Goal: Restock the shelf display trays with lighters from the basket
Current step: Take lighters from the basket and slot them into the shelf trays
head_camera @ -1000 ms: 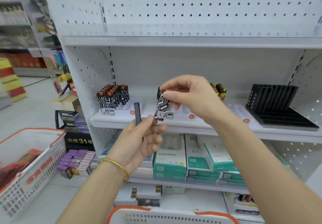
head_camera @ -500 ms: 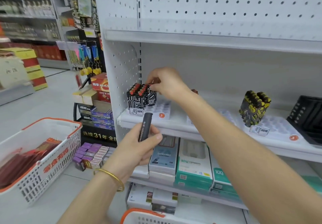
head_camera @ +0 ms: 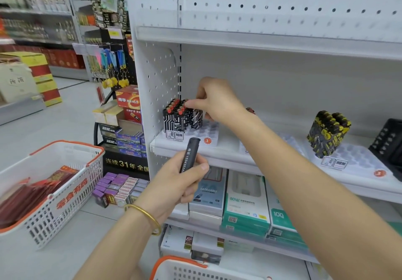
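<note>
My right hand [head_camera: 214,100] reaches to the left white display tray [head_camera: 208,137] on the middle shelf and pinches the top of a black-and-white patterned lighter [head_camera: 196,117] standing in it. It stands at the right side of a cluster of red-capped patterned lighters [head_camera: 174,116]. My left hand [head_camera: 176,184] grips a slim black lighter [head_camera: 189,154] with white digits, held upright below the shelf edge. A second white tray [head_camera: 359,160] further right carries a block of black-and-yellow lighters [head_camera: 328,132]. A white basket with an orange rim [head_camera: 180,267] shows at the bottom edge.
A black slotted tray [head_camera: 391,140] sits at the far right of the shelf. Boxed goods [head_camera: 245,203] fill the shelf below. A white and orange basket [head_camera: 50,184] with red packets stands on the floor at left, beside small purple boxes [head_camera: 117,187].
My right hand carried the patterned lighter from mid-shelf leftward to the left tray and set it among the red-capped lighters. My view panned left. The left hand keeps the black lighter.
</note>
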`<move>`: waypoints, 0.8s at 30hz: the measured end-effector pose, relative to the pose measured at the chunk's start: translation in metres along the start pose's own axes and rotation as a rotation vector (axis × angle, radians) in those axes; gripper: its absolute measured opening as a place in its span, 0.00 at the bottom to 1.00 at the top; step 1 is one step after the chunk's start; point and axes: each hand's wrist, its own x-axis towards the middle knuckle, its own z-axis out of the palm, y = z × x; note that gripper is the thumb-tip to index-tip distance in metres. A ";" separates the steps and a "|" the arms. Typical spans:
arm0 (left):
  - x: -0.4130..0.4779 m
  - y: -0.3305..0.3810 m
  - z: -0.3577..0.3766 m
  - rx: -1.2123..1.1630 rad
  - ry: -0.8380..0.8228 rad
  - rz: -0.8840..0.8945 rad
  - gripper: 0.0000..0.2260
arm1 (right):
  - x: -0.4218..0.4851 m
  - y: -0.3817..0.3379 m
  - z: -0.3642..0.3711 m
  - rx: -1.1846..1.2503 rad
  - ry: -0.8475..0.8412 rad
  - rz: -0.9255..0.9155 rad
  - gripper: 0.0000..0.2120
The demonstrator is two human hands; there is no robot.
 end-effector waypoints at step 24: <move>-0.003 0.001 0.004 0.009 -0.025 0.034 0.00 | -0.019 -0.003 0.000 -0.249 0.154 -0.022 0.15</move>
